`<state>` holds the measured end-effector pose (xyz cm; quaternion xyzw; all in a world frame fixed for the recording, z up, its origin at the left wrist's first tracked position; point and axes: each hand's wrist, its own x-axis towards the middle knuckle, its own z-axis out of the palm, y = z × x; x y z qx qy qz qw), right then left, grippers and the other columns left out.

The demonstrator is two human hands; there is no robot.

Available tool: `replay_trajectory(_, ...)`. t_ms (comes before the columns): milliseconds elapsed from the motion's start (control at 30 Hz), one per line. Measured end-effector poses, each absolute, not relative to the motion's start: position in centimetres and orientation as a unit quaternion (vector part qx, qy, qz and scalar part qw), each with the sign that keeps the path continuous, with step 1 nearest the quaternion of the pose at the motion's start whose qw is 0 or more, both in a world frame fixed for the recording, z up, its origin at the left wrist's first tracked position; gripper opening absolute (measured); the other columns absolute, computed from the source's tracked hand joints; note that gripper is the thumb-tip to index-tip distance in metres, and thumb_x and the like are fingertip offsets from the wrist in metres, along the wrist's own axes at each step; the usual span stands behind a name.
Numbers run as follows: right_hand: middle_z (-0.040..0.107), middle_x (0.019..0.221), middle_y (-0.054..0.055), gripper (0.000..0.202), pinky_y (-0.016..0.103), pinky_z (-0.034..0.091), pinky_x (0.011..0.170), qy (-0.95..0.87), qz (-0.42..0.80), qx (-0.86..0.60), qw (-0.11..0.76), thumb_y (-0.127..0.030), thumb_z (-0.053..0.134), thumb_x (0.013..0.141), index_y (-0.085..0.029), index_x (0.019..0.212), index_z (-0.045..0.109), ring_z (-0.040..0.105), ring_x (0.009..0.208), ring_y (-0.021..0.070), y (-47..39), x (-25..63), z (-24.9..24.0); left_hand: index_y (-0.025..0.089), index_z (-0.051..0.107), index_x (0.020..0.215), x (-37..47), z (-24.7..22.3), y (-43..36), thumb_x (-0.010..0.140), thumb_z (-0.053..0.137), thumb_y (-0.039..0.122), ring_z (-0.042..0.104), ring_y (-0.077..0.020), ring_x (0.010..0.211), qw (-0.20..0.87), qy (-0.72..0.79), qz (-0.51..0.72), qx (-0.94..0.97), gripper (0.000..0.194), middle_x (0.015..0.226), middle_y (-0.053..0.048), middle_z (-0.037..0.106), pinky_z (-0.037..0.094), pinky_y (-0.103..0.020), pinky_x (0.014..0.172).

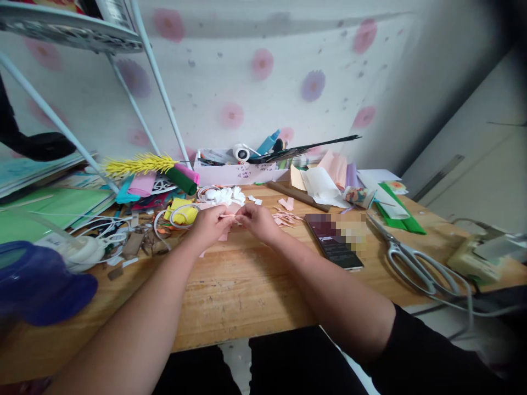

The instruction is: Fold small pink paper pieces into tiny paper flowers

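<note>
My left hand (213, 223) and my right hand (258, 221) meet over the middle of the table, fingertips pinched close together. Between them is a small strip of peach crepe paper (229, 216), mostly covered by the fingers. Under and behind the hands lie more peach paper pieces, with a heap of white paper petals (224, 196) just beyond. To the right of my right hand rests a pile of twisted peach paper strips (287, 219).
A phone (333, 241) and large scissors (411, 260) lie at right. Behind stand a white box (247, 174) of supplies and a brown tube (298, 196). At left are a yellow tape roll (181, 214), cables, a blue container (45, 285) and a white rack (158, 82).
</note>
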<state>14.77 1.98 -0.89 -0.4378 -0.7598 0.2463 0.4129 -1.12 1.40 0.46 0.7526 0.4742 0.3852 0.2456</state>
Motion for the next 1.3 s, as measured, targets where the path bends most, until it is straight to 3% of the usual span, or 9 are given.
replay_trajectory(167,0.056,0.074,0.004,0.011,0.021,0.037,0.063,-0.824,0.106,-0.394,0.393,-0.018,0.049,0.075,-0.016,0.076,0.06,0.05,0.069,0.0118,1.5,14.8,-0.8,0.014,0.058,0.068,-1.4,0.1,1.5,0.071,0.05,0.041,0.053,-0.0143,0.059,0.469,0.431,0.363,0.68,0.029,0.063,-0.003,0.058,0.041,-0.026,0.057)
replay_trajectory(300,0.056,0.079,0.006,0.015,0.022,0.037,0.065,-0.837,0.078,-0.387,0.378,-0.02,0.047,0.078,-0.017,0.08,0.061,0.05,0.074,0.0132,1.1,14.7,-0.7,0.014,0.056,0.063,-1.6,-0.2,1.8,0.069,0.054,0.035,0.051,-0.0115,0.055,0.483,0.423,0.373,0.669,0.022,0.059,-0.002,0.057,0.041,-0.024,0.056)
replay_trajectory(400,0.057,0.078,0.005,0.015,0.022,0.036,0.064,-0.829,0.097,-0.4,0.379,-0.02,0.047,0.077,-0.016,0.079,0.062,0.051,0.072,0.0127,1.2,14.8,-0.8,0.015,0.054,0.064,-1.5,-0.3,2.0,0.069,0.053,0.031,0.051,-0.0118,0.057,0.435,0.42,0.38,0.699,0.017,0.06,-0.001,0.056,0.04,-0.024,0.056)
replay_trajectory(567,0.057,0.064,0.0,0.013,0.021,0.035,0.054,-0.797,0.231,-0.43,0.355,-0.025,0.052,0.073,-0.015,0.073,0.06,0.049,0.059,0.0104,2.3,15.1,-1.3,0.017,0.058,0.065,-1.3,-0.2,1.9,0.069,0.051,0.028,0.048,-0.0136,0.061,0.18,0.469,0.338,0.796,0.014,0.063,0.0,0.056,0.034,-0.025,0.057)
replay_trajectory(633,0.057,0.06,-0.001,0.013,0.02,0.034,0.052,-0.777,0.292,-0.426,0.358,-0.026,0.051,0.073,-0.014,0.073,0.058,0.048,0.054,0.0093,2.5,15.2,-1.5,0.017,0.058,0.066,-1.2,-0.1,1.8,0.071,0.05,0.03,0.048,-0.0137,0.062,0.145,0.463,0.334,0.808,0.016,0.064,0.0,0.056,0.034,-0.024,0.057)
replay_trajectory(700,0.057,0.063,0.0,0.013,0.02,0.035,0.053,-0.774,0.28,-0.422,0.38,-0.025,0.05,0.074,-0.014,0.074,0.057,0.049,0.056,0.0094,2.5,15.1,-1.6,0.017,0.059,0.069,-1.2,0.0,1.7,0.073,0.047,0.033,0.049,-0.0139,0.063,0.184,0.453,0.346,0.801,0.021,0.066,0.0,0.056,0.035,-0.024,0.059)
replay_trajectory(800,0.058,0.072,0.003,0.011,0.021,0.036,0.06,-0.801,0.162,-0.415,0.399,-0.023,0.05,0.075,-0.015,0.075,0.058,0.05,0.066,0.0111,1.8,14.9,-1.3,0.015,0.059,0.071,-1.3,-0.1,1.7,0.076,0.043,0.038,0.051,-0.0151,0.068,0.311,0.43,0.366,0.765,0.028,0.071,-0.002,0.058,0.038,-0.026,0.064)
replay_trajectory(1000,0.056,0.082,0.006,0.016,0.023,0.036,0.068,-0.852,0.014,-0.385,0.353,-0.026,0.046,0.08,-0.016,0.081,0.059,0.05,0.078,0.0139,0.8,14.6,-0.6,0.013,0.052,0.068,-1.6,-0.1,1.7,0.071,0.052,0.04,0.048,-0.0101,0.058,0.559,0.425,0.342,0.624,0.027,0.064,0.0,0.052,0.04,-0.024,0.057)
replay_trajectory(1300,0.058,0.079,0.004,0.016,0.021,0.036,0.066,-0.847,0.017,-0.402,0.346,-0.021,0.048,0.079,-0.018,0.084,0.063,0.052,0.075,0.013,1.0,14.6,-0.7,0.013,0.05,0.065,-1.8,0.1,1.8,0.069,0.056,0.035,0.048,-0.0081,0.055,0.533,0.438,0.321,0.649,0.023,0.06,0.001,0.052,0.039,-0.021,0.052)
